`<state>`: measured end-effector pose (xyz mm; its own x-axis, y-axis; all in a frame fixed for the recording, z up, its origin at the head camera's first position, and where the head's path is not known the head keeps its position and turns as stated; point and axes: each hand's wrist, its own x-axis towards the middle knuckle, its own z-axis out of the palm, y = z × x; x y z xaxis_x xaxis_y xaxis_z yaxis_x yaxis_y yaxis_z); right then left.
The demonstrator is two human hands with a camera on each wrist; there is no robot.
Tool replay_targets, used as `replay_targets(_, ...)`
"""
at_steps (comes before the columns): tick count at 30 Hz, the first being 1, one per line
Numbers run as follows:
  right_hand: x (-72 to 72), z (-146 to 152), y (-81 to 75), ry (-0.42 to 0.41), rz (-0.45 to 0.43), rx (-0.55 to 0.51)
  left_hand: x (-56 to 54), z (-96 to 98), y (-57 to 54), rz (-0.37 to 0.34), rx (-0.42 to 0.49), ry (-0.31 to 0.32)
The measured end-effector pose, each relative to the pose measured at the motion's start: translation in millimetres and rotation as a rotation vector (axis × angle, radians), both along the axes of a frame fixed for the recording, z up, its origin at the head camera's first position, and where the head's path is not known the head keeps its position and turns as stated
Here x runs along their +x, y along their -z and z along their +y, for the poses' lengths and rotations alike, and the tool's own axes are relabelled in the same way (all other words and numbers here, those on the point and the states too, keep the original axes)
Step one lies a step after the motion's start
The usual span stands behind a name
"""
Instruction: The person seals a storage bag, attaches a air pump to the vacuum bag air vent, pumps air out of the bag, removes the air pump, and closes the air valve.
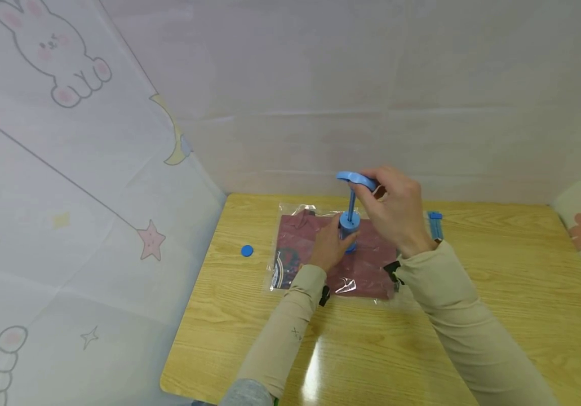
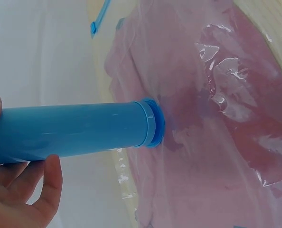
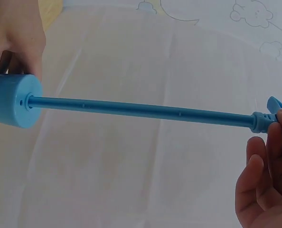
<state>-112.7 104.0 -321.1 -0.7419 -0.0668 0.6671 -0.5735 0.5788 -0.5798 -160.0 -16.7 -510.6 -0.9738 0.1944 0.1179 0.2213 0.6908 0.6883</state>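
Head view shows a light-blue cylindrical plastic pump (image 1: 349,223) standing near the middle of a clear plastic bag (image 1: 271,281), which lies flat on a yellow wood-grain desk (image 1: 234,338). Inside the bag is a folded maroon cloth garment (image 1: 363,276) with a dark and white print toward its left side.

The left hand (image 1: 329,247) is clamped around the pump's barrel, its thumb and fingers on opposite sides; the barrel sits at the fingers, above the bag. In the left wrist view, the pump's lower end meets a round blue plastic fitting (image 2: 156,122) on the bag's surface.

The right hand (image 1: 397,204) is clamped on the curved light-blue plastic handle (image 1: 356,180) at the top of the pump, higher than the left hand and to its right. Between the two hands, the straight blue rod (image 3: 145,111) stands well out of the barrel, a long stretch of it exposed in the right wrist view.

On the desk, a small flat blue disc (image 1: 247,250) lies to the left of the bag, apart from it. A narrow blue strip with a darker blue end piece (image 1: 435,224) lies beyond the right wrist, near the desk's far edge. Pale sheeting (image 1: 290,141) rises behind the desk.
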Motion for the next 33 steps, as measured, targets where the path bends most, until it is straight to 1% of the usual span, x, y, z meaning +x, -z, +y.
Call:
replay_targets(8,-0.4,-0.2,2.5,-0.005,-0.029,-0.007,-0.3,0.5,1.4,0.001,0.002,-0.002)
replay_targets(15,-2.3,-1.8,6.6,-0.023,-0.032,-0.05,0.6,0.3,3.0,0.013,0.005,0.001)
replay_targets(22,-3.9,-3.1,10.4,-0.024,-0.041,-0.058,0.6,-0.2,3.9,0.026,0.011,0.001)
replay_targets(30,-4.2,-2.5,14.6,-0.018,-0.057,-0.044,1.9,-2.2,3.7,0.032,0.024,0.014)
replay_targets(33,-7.7,-0.5,23.8,-0.013,-0.1,-0.003,2.3,-2.4,3.7,0.046,0.012,0.007)
